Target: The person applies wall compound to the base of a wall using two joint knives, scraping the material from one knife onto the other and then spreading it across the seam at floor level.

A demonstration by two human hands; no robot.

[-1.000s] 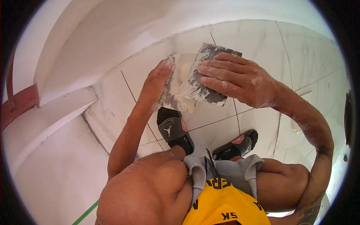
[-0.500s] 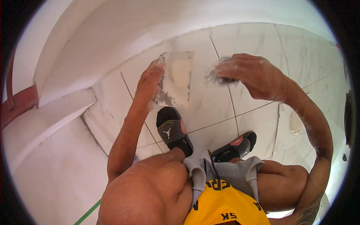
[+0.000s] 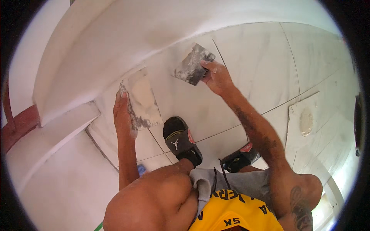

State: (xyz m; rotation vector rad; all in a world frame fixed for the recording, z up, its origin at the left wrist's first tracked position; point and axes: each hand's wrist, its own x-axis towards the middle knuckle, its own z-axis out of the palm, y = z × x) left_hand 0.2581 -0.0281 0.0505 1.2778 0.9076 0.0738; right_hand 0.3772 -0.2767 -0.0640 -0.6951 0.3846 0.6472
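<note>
My left hand grips the edge of a flat, pale square board with grey smears along its side. A mound of cream putty lies on the board. In my right hand is a flat, dark rectangular scraper, coated with whitish putty. Fingers and thumb pinch its right end. The scraper is held to the right of the board and apart from it, close to the foot of the white wall; whether it touches the wall I cannot tell.
Pale tiles cover the floor. Another flat piece with a putty patch lies on the right. My feet wear dark slides. A low white ledge and a reddish-brown block stand at left.
My left hand has carried the board left and slightly nearer to me. My right hand has swung left with the scraper, whose broad face now shows, and the forearm has straightened.
</note>
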